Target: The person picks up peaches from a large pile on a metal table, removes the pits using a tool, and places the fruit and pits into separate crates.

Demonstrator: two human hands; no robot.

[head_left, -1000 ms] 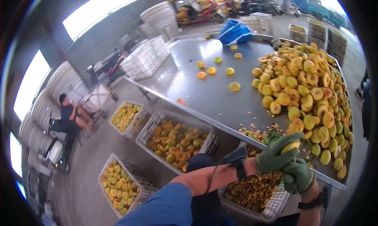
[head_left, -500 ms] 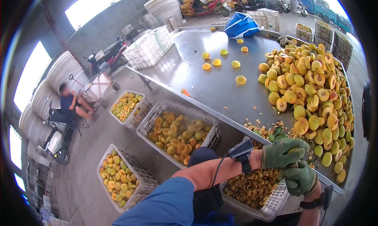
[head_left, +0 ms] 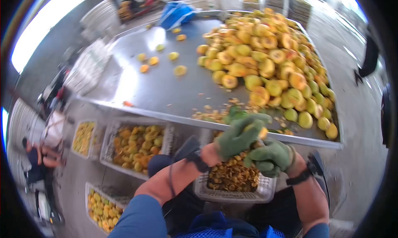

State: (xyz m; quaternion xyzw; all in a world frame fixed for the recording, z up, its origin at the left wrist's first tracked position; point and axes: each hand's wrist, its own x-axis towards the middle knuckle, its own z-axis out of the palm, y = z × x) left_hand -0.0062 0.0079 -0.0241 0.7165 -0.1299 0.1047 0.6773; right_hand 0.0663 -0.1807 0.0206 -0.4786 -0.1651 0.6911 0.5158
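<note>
Left: fruit crate [head_left: 167, 139] on floor. Near middle: scrap crate [head_left: 232, 196] under hands. Left hand [head_left: 241, 137], gloved, grasps one fruit [head_left: 263, 133] by table [head_left: 174, 88] near edge. Right hand [head_left: 271, 157] just beside, clenched, can't tell on what. Step looks like two-handed fruit work; next move likely calls for steady left grip. Far right: fruit pile [head_left: 269, 57].

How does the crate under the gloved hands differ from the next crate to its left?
Size: the near crate holds small pieces, the left crate much larger fruit. Colour: the near crate's load is browner, the left crate's yellower. Both are pale and open-topped.
</note>
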